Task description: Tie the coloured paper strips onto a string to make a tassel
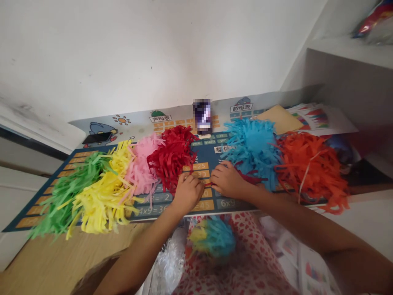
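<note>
Red fringe [173, 155] just left of centre frame, hands close!
Left hand [188, 189] and right hand [226, 181] curl over the mat [225, 203], grip unclear; fringe-arranging, seemingly, so next likely calls for a careful pinch.

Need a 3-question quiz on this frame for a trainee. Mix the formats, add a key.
1. Multiple choice: Which bundle lies farthest left on the mat?
a) pink bundle
b) green bundle
c) yellow bundle

2. True or false: Going left to right, the blue bundle comes between the red bundle and the orange bundle.

3. Short answer: Which of the person's hands is nearer the red bundle?

Key:
1. b
2. True
3. The left hand
</note>
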`<state>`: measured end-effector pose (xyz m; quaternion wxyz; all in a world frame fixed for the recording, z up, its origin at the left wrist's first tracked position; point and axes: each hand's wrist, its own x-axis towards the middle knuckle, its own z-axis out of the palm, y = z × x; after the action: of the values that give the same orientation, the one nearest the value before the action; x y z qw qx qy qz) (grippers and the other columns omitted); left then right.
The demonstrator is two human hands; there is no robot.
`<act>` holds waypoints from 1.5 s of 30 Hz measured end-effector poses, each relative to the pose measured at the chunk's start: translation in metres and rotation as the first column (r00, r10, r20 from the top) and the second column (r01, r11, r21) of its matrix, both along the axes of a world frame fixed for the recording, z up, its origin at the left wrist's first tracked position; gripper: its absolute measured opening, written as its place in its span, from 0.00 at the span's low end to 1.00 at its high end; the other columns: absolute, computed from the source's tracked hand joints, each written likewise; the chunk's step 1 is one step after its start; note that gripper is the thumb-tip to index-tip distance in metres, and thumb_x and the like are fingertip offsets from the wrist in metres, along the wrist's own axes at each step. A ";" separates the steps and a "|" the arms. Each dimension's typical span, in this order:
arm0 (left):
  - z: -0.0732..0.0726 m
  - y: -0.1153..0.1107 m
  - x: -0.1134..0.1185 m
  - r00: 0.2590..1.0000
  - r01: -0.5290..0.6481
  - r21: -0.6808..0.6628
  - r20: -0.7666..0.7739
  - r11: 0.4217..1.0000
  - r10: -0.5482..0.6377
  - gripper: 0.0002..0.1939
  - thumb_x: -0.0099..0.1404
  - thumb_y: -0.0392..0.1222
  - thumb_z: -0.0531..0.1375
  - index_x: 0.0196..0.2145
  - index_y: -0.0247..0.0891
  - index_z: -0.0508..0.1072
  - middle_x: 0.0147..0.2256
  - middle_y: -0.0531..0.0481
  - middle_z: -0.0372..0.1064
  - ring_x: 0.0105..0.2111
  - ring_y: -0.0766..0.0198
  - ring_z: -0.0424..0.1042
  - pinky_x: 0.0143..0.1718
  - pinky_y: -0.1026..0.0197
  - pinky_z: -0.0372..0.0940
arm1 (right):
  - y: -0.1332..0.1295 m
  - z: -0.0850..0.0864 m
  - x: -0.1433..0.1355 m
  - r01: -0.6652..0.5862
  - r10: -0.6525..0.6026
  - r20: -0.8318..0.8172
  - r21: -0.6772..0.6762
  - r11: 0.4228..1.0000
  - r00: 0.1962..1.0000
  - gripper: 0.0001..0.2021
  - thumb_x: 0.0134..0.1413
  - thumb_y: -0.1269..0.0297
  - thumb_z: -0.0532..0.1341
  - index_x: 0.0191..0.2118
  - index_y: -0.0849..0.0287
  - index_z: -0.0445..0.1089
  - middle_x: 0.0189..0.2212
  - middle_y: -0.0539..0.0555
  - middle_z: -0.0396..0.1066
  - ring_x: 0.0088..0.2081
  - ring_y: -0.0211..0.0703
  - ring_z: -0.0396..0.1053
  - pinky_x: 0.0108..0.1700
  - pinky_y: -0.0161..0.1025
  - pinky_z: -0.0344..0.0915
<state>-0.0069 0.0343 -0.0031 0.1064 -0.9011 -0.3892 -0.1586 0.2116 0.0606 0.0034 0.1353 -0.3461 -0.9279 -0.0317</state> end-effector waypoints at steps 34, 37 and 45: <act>0.004 -0.015 0.001 0.997 -0.067 -0.173 0.012 0.983 0.070 0.11 0.66 0.37 0.60 0.46 0.46 0.74 0.39 0.51 0.75 0.43 0.56 0.68 0.50 0.47 0.51 | -0.009 -0.003 0.005 0.061 -0.056 0.060 -0.086 0.994 0.997 0.05 0.59 0.71 0.60 0.34 0.58 0.72 0.32 0.53 0.73 0.38 0.45 0.63 0.44 0.46 0.48; 0.000 -0.021 0.006 0.999 0.001 -0.047 -0.039 0.999 -0.003 0.08 0.67 0.38 0.60 0.43 0.43 0.75 0.35 0.51 0.74 0.41 0.57 0.68 0.51 0.48 0.51 | -0.010 -0.006 0.008 -0.098 0.096 0.131 0.008 0.995 0.987 0.08 0.63 0.71 0.57 0.33 0.60 0.72 0.30 0.53 0.72 0.35 0.44 0.61 0.44 0.46 0.49; -0.009 -0.020 0.025 0.988 -0.122 -0.020 0.092 0.992 0.123 0.06 0.68 0.38 0.58 0.37 0.40 0.76 0.31 0.50 0.74 0.36 0.59 0.71 0.53 0.45 0.53 | -0.005 -0.005 0.000 -0.122 0.116 0.144 0.029 0.992 0.983 0.11 0.63 0.69 0.55 0.32 0.62 0.73 0.29 0.56 0.71 0.35 0.45 0.62 0.41 0.46 0.51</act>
<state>0.0180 0.0142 -0.0118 0.0912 -0.8679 -0.4496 -0.1907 0.2111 0.0557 -0.0012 0.0770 -0.2843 -0.9534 -0.0654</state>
